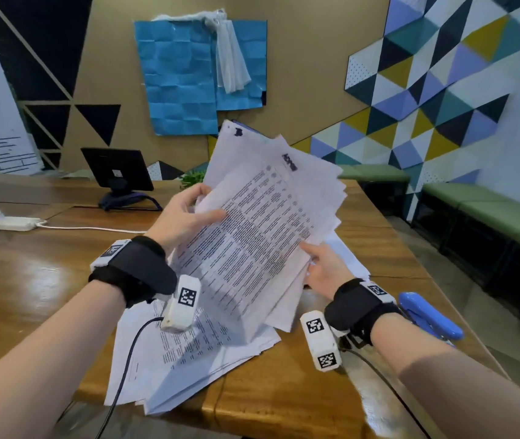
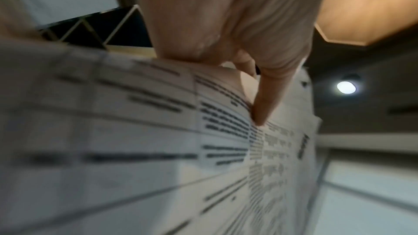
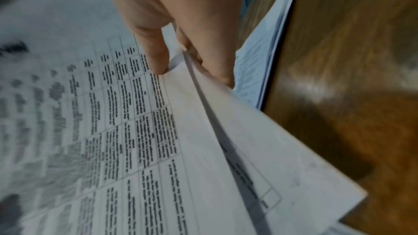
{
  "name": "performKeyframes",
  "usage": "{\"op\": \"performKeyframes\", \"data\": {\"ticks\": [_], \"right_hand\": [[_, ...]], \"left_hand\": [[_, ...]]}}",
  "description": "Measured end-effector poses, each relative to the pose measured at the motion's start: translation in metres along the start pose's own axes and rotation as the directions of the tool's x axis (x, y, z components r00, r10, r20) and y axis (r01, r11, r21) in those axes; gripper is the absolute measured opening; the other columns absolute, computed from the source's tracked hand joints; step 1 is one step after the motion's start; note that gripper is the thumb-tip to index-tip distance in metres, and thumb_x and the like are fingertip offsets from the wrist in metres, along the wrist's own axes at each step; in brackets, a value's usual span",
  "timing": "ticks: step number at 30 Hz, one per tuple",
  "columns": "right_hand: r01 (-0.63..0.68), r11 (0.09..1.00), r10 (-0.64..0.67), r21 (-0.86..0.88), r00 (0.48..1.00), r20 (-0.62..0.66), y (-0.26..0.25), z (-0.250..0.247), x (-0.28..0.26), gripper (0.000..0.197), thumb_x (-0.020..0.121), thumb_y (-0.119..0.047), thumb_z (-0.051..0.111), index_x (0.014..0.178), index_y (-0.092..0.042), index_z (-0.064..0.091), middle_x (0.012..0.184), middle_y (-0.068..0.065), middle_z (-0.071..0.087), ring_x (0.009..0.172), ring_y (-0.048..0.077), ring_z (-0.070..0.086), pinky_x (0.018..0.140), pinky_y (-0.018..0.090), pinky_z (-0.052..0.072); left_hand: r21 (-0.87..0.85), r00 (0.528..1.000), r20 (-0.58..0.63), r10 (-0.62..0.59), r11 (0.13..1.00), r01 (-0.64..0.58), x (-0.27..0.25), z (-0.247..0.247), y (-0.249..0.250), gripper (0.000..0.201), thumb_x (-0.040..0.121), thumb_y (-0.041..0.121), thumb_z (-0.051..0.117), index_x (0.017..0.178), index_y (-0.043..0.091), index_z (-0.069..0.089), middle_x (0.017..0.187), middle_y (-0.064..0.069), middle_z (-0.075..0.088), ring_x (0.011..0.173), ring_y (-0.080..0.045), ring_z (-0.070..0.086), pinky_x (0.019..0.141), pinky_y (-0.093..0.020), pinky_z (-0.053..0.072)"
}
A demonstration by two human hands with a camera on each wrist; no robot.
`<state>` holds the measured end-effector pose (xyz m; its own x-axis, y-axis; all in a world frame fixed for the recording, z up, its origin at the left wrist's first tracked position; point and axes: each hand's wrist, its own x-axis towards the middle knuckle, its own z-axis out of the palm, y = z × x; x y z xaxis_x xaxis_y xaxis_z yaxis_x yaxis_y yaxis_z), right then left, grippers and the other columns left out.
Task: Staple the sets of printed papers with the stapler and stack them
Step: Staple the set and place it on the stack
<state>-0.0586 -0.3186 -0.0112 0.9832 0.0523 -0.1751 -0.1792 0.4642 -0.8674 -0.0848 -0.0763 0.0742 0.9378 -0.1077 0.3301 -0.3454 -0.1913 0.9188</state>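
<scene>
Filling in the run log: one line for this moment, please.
left hand holds paper sheaf | right hand pinches its edge | stapler idle on table

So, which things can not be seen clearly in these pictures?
- Printed text on the held sheets: blurred in all views.
- Stapler: head view, partly behind the right wrist.
- Staples in the held sheets: none discernible.
- Pile on the table: head view, partly covered by held sheets and left wrist camera.

Matt printed paper sheets [image 1: 252, 236]; glossy wood table [image 1: 30, 280]; shiny plastic stapler [image 1: 426, 315].
</scene>
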Motion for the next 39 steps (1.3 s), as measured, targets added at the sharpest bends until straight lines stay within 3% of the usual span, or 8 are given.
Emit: {"op": "performKeyframes", "data": {"ticks": [7,10,13,16,22,28,35,39], "right_hand": [[0.1,0.938,-0.127,-0.331,0.99,-0.06,-0.046,-0.044,-0.025,0.035,0.095,-0.002,0.051,0.13,-0.007,0.051,0.132,0.012,0.059,0.115,0.03,0.06,0.104,0.048,0.043],[-0.009,0.887,-0.024,-0.462,0.998,-0.065,-0.046,-0.079,-0.046,0.035,0.095,0.0,0.049,0.129,-0.007,0.052,0.122,0.013,0.065,0.107,0.031,0.064,0.1,0.049,0.046],[-0.104,0.772,0.073,-0.627,0.994,-0.076,-0.037,-0.105,-0.072,0.03,0.093,0.001,0.052,0.122,-0.006,0.055,0.118,0.013,0.066,0.095,0.025,0.067,0.089,0.036,0.054],[-0.101,0.242,-0.113,-0.965,0.985,-0.132,-0.036,-0.122,-0.083,0.029,0.093,-0.016,0.057,0.12,-0.01,0.054,0.104,0.002,0.059,0.089,0.018,0.059,0.067,0.019,0.046],[-0.393,-0.448,-0.262,-0.803,0.917,-0.302,-0.05,-0.146,-0.082,0.048,0.092,-0.036,0.046,0.135,-0.019,0.036,0.137,0.012,0.037,0.128,0.033,0.039,0.101,0.045,0.035],[-0.416,-0.327,-0.149,-0.849,0.909,-0.388,-0.037,-0.165,-0.063,0.046,0.095,-0.022,0.043,0.135,-0.005,0.03,0.125,0.016,0.057,0.11,0.03,0.059,0.076,0.031,0.042],[-0.49,-0.14,-0.226,-0.86,0.862,-0.454,-0.061,-0.16,-0.055,0.053,0.093,-0.03,0.052,0.132,0.0,0.034,0.131,0.02,0.053,0.117,0.034,0.056,0.087,0.034,0.044],[-0.313,-0.226,-0.433,-0.922,0.88,-0.193,-0.066,-0.132,-0.062,0.034,0.093,-0.034,0.049,0.11,-0.006,0.039,0.116,0.018,0.059,0.104,0.036,0.06,0.076,0.038,0.043]], "left_hand": [[0.105,0.996,0.017,-0.084,0.991,0.082,0.0,0.036,-0.003,0.11,0.078,0.016,0.076,0.152,0.027,-0.004,0.13,0.006,0.049,0.121,-0.012,0.048,0.107,-0.037,0.036],[0.066,0.972,0.055,-0.228,0.972,0.224,-0.006,0.056,-0.024,0.093,0.069,0.051,0.078,0.144,0.022,0.032,0.133,0.008,0.052,0.118,-0.018,0.054,0.097,-0.04,0.046],[0.058,0.922,0.14,-0.361,0.933,0.356,-0.009,0.08,-0.051,0.052,0.071,0.026,0.08,0.109,0.0,0.057,0.104,-0.013,0.061,0.096,-0.027,0.059,0.078,-0.038,0.048],[0.146,0.882,0.174,-0.438,0.897,0.417,-0.017,0.107,-0.071,0.029,0.073,0.005,0.074,0.095,-0.005,0.059,0.093,-0.022,0.063,0.084,-0.029,0.061,0.071,-0.037,0.048],[0.2,0.802,0.181,-0.57,0.82,0.537,-0.007,0.154,-0.137,0.069,0.044,0.023,0.08,0.104,0.002,0.055,0.113,-0.02,0.065,0.096,-0.03,0.065,0.086,-0.043,0.057],[0.46,0.802,0.112,-0.587,0.746,0.482,-0.036,0.174,-0.084,0.073,0.08,0.01,0.07,0.139,0.008,0.027,0.117,-0.009,0.046,0.104,-0.026,0.05,0.082,-0.03,0.047],[0.883,0.942,0.237,-0.239,0.456,-0.107,-0.042,0.178,-0.065,0.063,0.084,0.028,0.065,0.136,0.018,0.032,0.135,-0.008,0.033,0.121,-0.029,0.04,0.094,-0.039,0.045],[0.77,0.802,0.511,-0.309,0.579,-0.268,-0.038,0.184,-0.061,0.057,0.091,0.037,0.06,0.141,0.02,0.039,0.14,-0.004,0.044,0.127,-0.025,0.046,0.103,-0.038,0.04]]}}
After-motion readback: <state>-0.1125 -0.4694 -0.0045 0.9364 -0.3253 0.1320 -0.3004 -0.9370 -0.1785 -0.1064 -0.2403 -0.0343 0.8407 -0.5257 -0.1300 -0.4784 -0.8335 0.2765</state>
